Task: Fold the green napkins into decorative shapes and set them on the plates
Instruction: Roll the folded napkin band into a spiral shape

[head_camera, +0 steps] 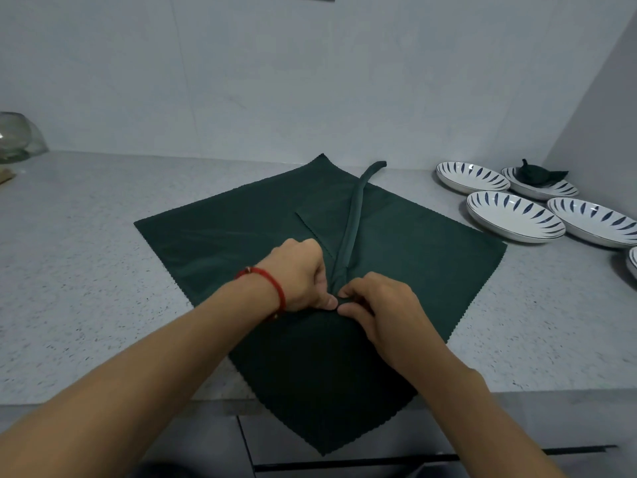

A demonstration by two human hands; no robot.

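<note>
— While the rolled napkin [351, 222] is lying across the flat napkin [241, 236] on the counter [86, 270], why is the person pinching its near end?

— Probably starting the coil. The left hand [300, 274] is curling around that end from one side, while the right hand [379, 305] is nipping it with thumb and fingertips, keeping the roll tight.

— And the plates [513, 215]?

— Waiting off to the right, well apart; one is already holding a folded napkin [537, 174].

— Any writing showing?

— None that anyone could read.
</note>
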